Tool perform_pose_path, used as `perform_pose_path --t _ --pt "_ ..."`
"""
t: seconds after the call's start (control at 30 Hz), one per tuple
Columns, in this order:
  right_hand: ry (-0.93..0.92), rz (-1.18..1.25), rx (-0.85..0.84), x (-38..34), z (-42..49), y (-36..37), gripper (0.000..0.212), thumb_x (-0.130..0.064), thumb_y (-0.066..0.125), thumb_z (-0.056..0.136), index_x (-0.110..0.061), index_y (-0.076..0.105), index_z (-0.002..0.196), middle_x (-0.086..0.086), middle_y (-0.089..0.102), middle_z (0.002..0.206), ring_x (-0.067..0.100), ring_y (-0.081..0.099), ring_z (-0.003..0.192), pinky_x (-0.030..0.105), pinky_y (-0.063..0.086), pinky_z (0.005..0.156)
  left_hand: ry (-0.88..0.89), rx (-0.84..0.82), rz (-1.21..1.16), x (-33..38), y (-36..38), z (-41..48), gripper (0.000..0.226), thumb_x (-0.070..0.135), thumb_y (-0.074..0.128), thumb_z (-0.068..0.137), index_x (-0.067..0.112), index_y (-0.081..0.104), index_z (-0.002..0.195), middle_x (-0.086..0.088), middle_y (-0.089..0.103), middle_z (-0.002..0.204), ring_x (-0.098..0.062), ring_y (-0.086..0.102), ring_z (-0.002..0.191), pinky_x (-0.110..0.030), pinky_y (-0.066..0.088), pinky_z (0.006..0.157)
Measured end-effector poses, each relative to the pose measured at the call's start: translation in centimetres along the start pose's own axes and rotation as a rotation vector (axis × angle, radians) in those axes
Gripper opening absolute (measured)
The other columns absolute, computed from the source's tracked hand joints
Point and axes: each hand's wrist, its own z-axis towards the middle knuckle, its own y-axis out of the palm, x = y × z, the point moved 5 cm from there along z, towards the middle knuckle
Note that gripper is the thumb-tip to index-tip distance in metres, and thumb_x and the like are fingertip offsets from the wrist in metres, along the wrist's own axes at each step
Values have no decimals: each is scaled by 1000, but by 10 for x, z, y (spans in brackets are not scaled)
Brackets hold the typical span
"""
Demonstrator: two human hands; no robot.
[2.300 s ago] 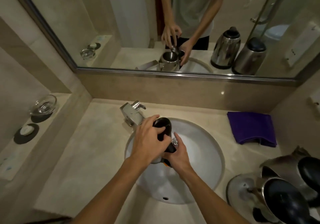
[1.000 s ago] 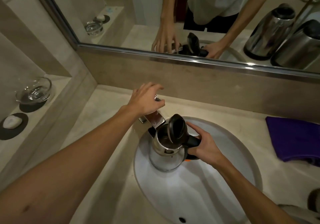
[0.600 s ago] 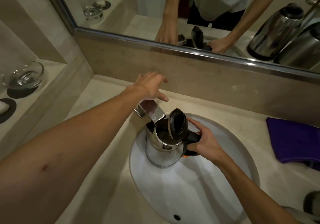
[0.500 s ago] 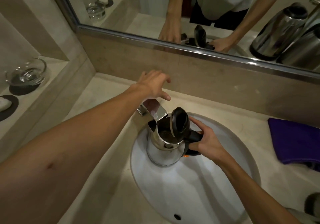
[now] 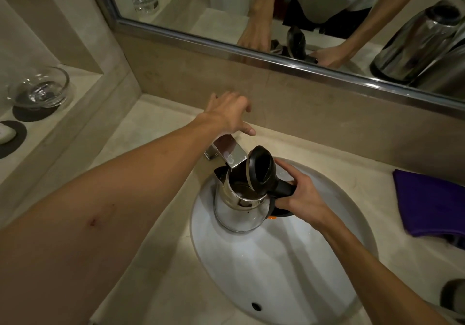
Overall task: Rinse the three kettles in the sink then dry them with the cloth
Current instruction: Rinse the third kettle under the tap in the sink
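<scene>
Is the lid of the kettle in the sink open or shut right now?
Open. The black lid stands hinged up over the kettle, whose dark inside shows beneath the faucet spout.

open kettle (image 5: 239,211) under tap (image 5: 229,152), left hand (image 5: 226,113) seemingly on tap

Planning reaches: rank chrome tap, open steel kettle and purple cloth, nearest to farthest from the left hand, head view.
1. chrome tap, just beneath the left hand.
2. open steel kettle, in the sink.
3. purple cloth, far to the right.
</scene>
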Motion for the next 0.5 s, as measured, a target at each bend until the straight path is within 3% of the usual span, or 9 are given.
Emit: perform_pose_path --t 0.13,0.33,0.5 --pt "6 -1 -2 1 0 -1 103 5 74 64 -39 41 151 6 77 93 22 74 91 42 63 83 -13 10 -11 0 0 1 71 61 76 70 23 59 128 -3 53 136 -25 42 132 -50 27 110" --pt "5 -19 10 2 3 -2 102 7 73 65 -39 42 151 5 77 94 21 74 92 39 62 85 -42 -4 -45 -1 1 2 71 60 76 72 22 58 129 -4 52 137 -26 42 133 -52 25 114" --pt "11 -14 11 4 5 -2 102 7 75 66 -41 43 150 6 77 100 21 74 96 44 63 86 -12 8 -7 1 0 4 69 61 74 73 22 59 127 -4 52 136 -26 42 133 -52 23 114"
